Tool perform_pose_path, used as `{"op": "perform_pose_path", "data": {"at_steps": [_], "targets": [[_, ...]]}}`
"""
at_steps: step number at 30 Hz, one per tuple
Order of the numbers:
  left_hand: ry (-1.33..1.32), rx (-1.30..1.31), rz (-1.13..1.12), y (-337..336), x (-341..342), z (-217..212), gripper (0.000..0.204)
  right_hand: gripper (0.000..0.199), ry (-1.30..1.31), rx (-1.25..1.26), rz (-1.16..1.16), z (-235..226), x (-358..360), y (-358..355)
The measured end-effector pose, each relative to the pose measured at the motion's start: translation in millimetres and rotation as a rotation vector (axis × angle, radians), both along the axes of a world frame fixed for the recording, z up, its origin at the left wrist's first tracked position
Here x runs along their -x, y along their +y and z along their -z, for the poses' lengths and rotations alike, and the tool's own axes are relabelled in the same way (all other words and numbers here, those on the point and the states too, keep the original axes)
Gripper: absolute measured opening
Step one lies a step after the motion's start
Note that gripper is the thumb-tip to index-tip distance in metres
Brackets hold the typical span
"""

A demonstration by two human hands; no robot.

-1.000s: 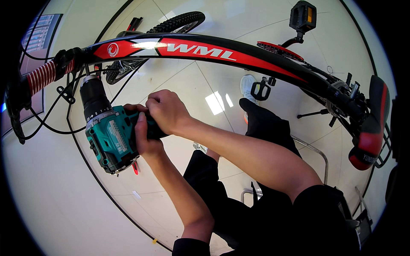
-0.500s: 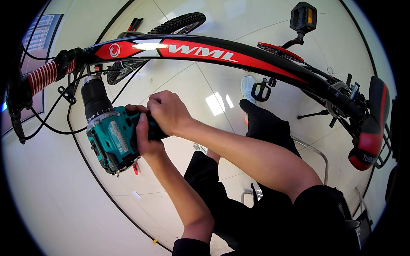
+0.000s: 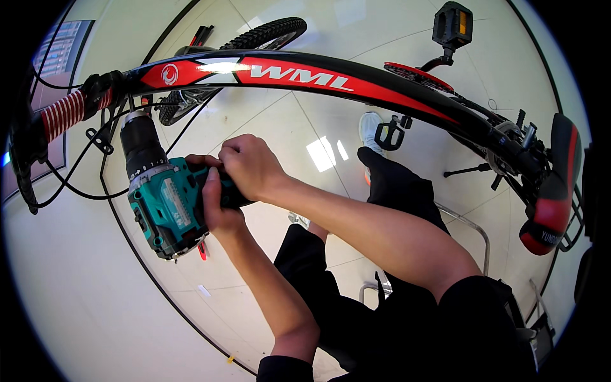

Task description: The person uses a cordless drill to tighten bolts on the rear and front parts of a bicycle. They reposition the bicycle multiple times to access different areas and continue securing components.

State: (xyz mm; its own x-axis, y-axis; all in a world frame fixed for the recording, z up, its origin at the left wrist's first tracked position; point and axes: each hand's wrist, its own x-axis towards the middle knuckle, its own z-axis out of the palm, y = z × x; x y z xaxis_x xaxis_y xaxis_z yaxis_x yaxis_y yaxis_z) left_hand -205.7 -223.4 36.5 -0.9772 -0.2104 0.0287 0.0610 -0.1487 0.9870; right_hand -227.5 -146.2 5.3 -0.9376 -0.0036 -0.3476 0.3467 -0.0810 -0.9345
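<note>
A teal and black cordless drill [image 3: 164,207] points up toward the front of a bicycle, its chuck just under the black and red frame tube [image 3: 293,75]. A thin bit runs from the chuck up to the tube's underside by the front end; where its tip meets the bike I cannot tell. My left hand [image 3: 221,207] is closed on the drill's grip, thumb laid along it. Beside it my right hand [image 3: 251,167] is also closed round the grip, its fingers curled in and partly hidden.
Left of the drill, a red-striped spring [image 3: 63,116] and looping black cables hang near the handlebar. A tyre [image 3: 267,33] shows beyond the frame. The black and red saddle [image 3: 555,191] is at right, pedals [image 3: 389,135] below the frame. A metal stool leg [image 3: 474,229] stands by my legs.
</note>
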Motion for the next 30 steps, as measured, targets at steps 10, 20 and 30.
{"op": "perform_pose_path", "data": {"at_steps": [10, 20, 30], "targets": [[-0.007, -0.031, -0.014, -3.1, 0.2, 5.7, 0.030, 0.033, -0.062, -0.031, -0.021, -6.5, -2.7, 3.9], [-0.108, -0.032, 0.032, -14.3, 8.9, 11.6, 0.028, 0.034, -0.115, -0.004, 0.048, 0.0, -2.0, -7.6], [-0.275, -0.199, 0.025, -34.4, 27.1, 31.6, 0.022, 0.041, -0.404, -0.125, -0.078, -5.5, 5.2, -8.9]]}}
